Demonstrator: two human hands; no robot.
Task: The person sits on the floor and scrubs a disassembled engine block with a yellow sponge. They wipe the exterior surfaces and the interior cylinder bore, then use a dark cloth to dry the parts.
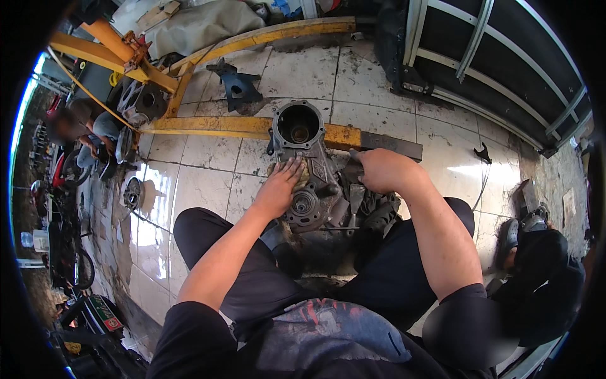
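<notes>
A cast metal gearbox housing (311, 156) stands between my knees, its large round flanged opening at the far end and a smaller round bearing cover (303, 207) near me. My left hand (279, 189) lies flat over a yellowish cloth or sponge (304, 174), pressed on the housing's top. To the right, my right hand (386, 171) is curled near the housing's side with the index finger extended; whether it grips something beneath is hidden. A scraper with a wide metal blade (356, 201) and dark rags (378, 208) lie below that hand.
A yellow steel crane leg (213, 127) runs behind the housing, with a dark bracket (239, 87) beyond. Another housing (147, 100) and a round metal part (133, 193) lie left. One person (97, 128) sits at left, another (539, 265) at right. A metal frame (473, 90) stands at upper right.
</notes>
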